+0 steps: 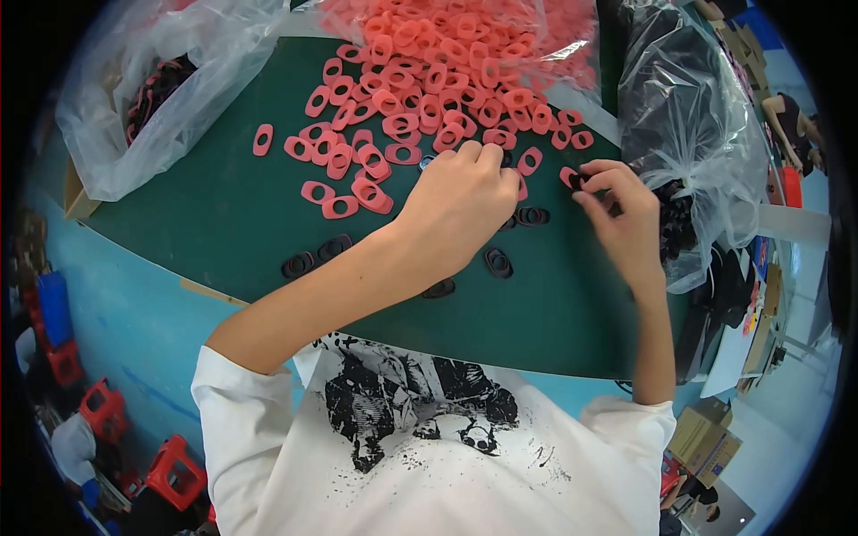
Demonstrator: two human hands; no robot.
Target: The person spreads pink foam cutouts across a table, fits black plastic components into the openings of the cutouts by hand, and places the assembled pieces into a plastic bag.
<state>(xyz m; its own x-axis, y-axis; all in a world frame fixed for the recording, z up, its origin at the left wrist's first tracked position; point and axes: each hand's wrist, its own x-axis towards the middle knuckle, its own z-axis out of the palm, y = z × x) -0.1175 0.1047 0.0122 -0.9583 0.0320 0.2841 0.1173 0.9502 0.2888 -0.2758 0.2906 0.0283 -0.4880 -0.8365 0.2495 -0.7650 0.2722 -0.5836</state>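
My left hand (466, 213) reaches over the near side of a heap of pink oval rings (404, 123), its fingers curled down. Whatever they grip is hidden under the knuckles. A small blue-and-white bit (426, 163) shows beside that hand. To the right, my right hand (626, 223) pinches a pink oval ring (567, 176) with a black piece at its end, between thumb and forefinger. Several black oval rings lie on the green table, among them one black ring (499, 263) below my left hand and another black ring (298, 264) left of my forearm.
A clear plastic bag (563, 45) of pink rings spills at the far side. Another plastic bag (179, 107) with dark pieces stands at the left. A tied bag (693, 134) with black contents bounds the right. Red stools (176, 473) stand on the floor.
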